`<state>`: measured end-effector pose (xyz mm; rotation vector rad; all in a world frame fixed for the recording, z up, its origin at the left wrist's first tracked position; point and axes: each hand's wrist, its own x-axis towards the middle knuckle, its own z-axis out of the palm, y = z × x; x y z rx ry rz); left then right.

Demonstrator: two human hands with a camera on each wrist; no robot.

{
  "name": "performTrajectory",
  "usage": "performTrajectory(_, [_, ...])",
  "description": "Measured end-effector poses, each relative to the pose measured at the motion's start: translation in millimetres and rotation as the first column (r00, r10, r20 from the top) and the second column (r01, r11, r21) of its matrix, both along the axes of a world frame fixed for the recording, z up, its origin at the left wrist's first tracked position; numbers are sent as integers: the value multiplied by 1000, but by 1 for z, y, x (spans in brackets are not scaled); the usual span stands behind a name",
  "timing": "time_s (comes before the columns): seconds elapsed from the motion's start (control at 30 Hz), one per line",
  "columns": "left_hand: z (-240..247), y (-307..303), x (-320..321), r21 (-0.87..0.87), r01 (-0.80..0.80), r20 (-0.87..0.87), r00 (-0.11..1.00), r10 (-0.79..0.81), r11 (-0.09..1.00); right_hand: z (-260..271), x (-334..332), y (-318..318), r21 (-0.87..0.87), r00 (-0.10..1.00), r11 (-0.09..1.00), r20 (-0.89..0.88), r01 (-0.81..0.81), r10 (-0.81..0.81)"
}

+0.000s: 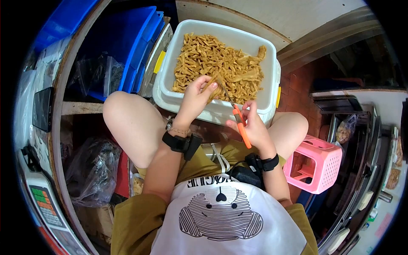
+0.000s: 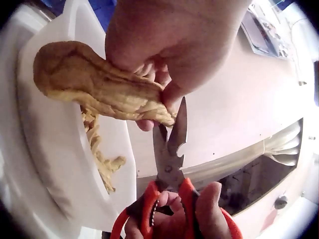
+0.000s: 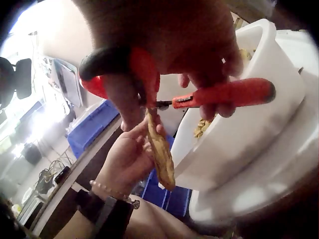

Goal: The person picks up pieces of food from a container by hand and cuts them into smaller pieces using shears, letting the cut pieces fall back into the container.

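My left hand (image 1: 195,97) pinches a tan, wrinkled, elongated piece of food (image 2: 94,87) above the near side of a white tub (image 1: 169,63). My right hand (image 1: 256,127) grips kitchen scissors (image 1: 239,121) by their orange-red handles. In the left wrist view the scissor blades (image 2: 171,144) are spread, with their tips right at the narrow end of the piece, close to the left fingertips. A heap of cut tan strips (image 1: 212,59) fills much of the tub's bottom. One larger uncut-looking piece (image 1: 262,52) stands out at the heap's far right corner.
Blue crates (image 1: 142,46) stand on the left, beside the tub. A pink plastic stool (image 1: 327,170) is at the right, near a dark rack. Along the left counter are a phone (image 1: 42,109) and a scale (image 1: 47,208); a clear plastic bag (image 1: 91,170) lies below.
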<state>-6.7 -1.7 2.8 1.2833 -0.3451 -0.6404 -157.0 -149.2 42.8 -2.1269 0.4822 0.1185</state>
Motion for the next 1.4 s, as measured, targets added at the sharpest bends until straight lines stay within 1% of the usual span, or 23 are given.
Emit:
performTrajectory(0.07, [-3,0,0,88,39,112,993,-49,995,2,0,0,-13,1000,1000,-20,1,-1])
performTrajectory(0.1, [1,1,-1,89,40,111,993,-50,995,2,0,0,-25,999,1000,-40,1,-2])
performTrajectory(0.17, [10,3,-4,319,55,321,933,-162,946,-5,0,0,-15,1000,1000,-18,0,0])
performTrajectory(0.2, [8,2,-5,320,57,320,933,-164,946,-8,-1,1,-7,1000,1000,6,-4,4])
performTrajectory(0.27, [3,-1,-6,173,160,118,976,-181,972,-11,-1,2,36,999,999,36,-5,4])
performTrajectory(0.3, [3,-1,-6,173,158,118,977,-180,972,-11,-1,3,79,998,997,68,-10,5])
performTrajectory(0.4, [1,-1,-6,71,146,54,987,-150,987,-4,1,4,147,997,989,75,8,-19])
performTrajectory(0.5, [-2,-1,-5,14,104,49,993,-104,995,3,3,4,86,999,996,43,19,-23])
performTrajectory(0.63, [11,2,-5,-45,122,29,992,-121,992,7,5,8,140,998,990,54,27,-35])
performTrajectory(0.7, [13,2,-6,-58,128,41,991,-125,990,8,4,7,10,986,1000,164,26,-27])
performTrajectory(0.73, [12,0,-8,-82,98,23,995,-96,992,7,4,6,9,986,1000,164,24,-25])
performTrajectory(0.8, [8,-1,-7,-105,67,5,998,-67,992,4,3,4,85,980,993,175,78,-92])
performTrajectory(0.83, [6,-2,-4,-124,3,-40,999,-8,992,2,3,4,84,980,993,175,79,-92])
performTrajectory(0.87, [4,-3,-2,-142,-59,-87,995,47,988,0,2,4,12,987,997,142,73,-74])
performTrajectory(0.9, [10,-2,-1,-146,-40,-78,997,29,988,0,3,4,-59,992,996,109,64,-58])
performTrajectory(0.93, [10,-1,0,-148,-39,-77,997,28,988,2,3,4,-60,992,996,110,65,-58])
performTrajectory(1.03, [13,3,-2,-115,-7,-23,1000,5,993,10,3,6,-82,996,995,78,58,-51])
performTrajectory(1.1, [17,3,-7,13,29,32,999,-30,999,12,2,7,-98,997,995,70,24,-17])
performTrajectory(1.13, [14,2,-8,12,29,31,999,-29,999,11,2,7,-99,998,995,69,24,-17])
performTrajectory(1.2, [12,0,-10,135,181,158,967,-202,974,9,1,8,-95,999,995,31,-9,12])
performTrajectory(1.27, [21,1,-12,129,184,138,970,-201,974,3,-1,5,-94,1000,995,21,-15,17])
performTrajectory(1.33, [32,3,-10,389,156,331,896,-295,908,2,0,4,-92,1000,995,12,-23,24])
performTrajectory(1.4, [31,3,-12,376,109,363,896,-255,920,4,0,3,-45,1000,999,-2,26,-26])
